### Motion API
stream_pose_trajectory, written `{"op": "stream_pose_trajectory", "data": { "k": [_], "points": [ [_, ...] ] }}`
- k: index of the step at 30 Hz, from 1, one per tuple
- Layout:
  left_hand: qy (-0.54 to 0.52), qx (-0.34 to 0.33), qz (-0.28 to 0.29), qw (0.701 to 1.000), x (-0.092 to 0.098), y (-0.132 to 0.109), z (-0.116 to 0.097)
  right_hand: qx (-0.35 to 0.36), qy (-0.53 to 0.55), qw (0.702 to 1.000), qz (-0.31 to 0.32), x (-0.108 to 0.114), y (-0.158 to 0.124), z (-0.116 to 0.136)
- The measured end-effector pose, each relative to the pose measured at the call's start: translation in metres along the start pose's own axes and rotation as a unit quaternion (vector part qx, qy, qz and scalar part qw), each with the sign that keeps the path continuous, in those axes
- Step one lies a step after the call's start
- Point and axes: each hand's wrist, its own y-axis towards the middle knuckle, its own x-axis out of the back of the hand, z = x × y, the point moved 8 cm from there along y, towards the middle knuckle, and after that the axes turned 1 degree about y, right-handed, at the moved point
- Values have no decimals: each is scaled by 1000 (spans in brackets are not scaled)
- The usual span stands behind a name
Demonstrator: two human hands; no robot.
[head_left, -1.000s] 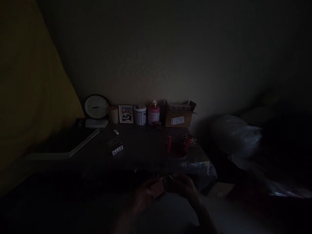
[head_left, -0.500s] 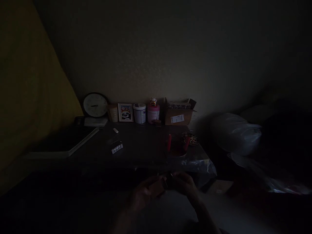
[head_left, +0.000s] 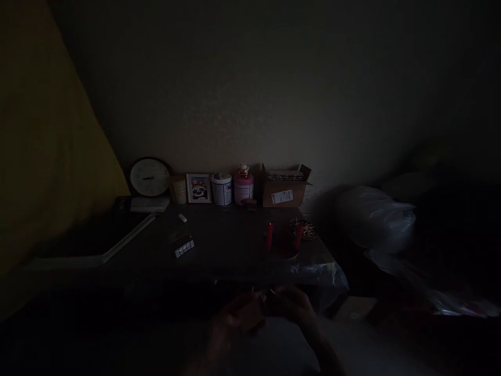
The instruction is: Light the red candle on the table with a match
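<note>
Fingers of the left hand and right hand close together on a small brownish box held between them just before the desk edge, grip detail lost in darkness; likely an opening step, calling for a steady hold while one hand works.

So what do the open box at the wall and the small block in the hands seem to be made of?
The open box looks like plain brown cardboard: matte, raised flaps, white label. The small block, between left hand and right hand, looks tan and matte, perhaps cardboard or wood; too dark to tell.
</note>
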Motion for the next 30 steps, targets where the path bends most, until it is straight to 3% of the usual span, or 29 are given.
{"op": "stream_pose_trajectory", "data": {
  "k": [8,12,15,20,24,27,30],
  "points": [
    [37,-15,-50,998,2,3,-6,4,-10,1000,-10,-8,-8,13],
    [46,-29,-115,992,7,7,-10,75,-113,991,-16,-11,-15,27],
    [80,-42,-158,983,14,9,-13,148,-206,967,-28,-14,-18,34],
    [119,-80,-135,980,21,11,-14,224,-304,926,-27,-28,-22,35],
    [138,-81,-154,975,28,9,-12,272,-348,897,-1,-42,-28,37],
    [183,-97,-152,966,23,9,-16,303,-387,871,-5,-47,-33,38],
    [211,-105,-139,962,14,9,-21,317,-384,867,-15,-49,-35,40]
  ]
}}
